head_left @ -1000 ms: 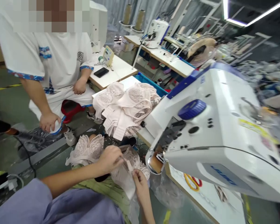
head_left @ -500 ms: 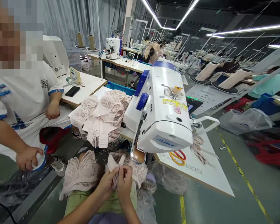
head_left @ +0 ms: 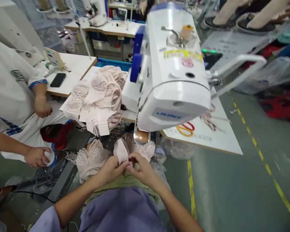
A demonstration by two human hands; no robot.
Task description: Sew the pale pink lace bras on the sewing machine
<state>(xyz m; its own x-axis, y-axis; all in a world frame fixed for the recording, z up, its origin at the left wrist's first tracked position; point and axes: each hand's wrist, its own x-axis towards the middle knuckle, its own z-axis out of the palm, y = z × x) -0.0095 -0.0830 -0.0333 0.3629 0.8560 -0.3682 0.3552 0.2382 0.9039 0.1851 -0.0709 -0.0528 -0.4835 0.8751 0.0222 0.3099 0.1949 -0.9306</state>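
Note:
Over my lap, my left hand and my right hand meet with their fingertips together on a pale pink lace bra. Both hands are closed on it, and a small light piece shows between the thumbs; its detail is blurred. Part of the bra spreads to the right, its lace cup lying under the end of the sewing machine. Another lace bra rests on my left thigh, near my left hand.
A pile of pink bras lies on the table left of the machine. Red and yellow rings and fabric strips are on the white tabletop at right. A co-worker sits at left, holding a white round object. A phone lies nearby.
My view has tipped downward and come closer to the machine. My hands have turned, thumbs now meeting lower on the bra; the strap piece held up before no longer shows upright.

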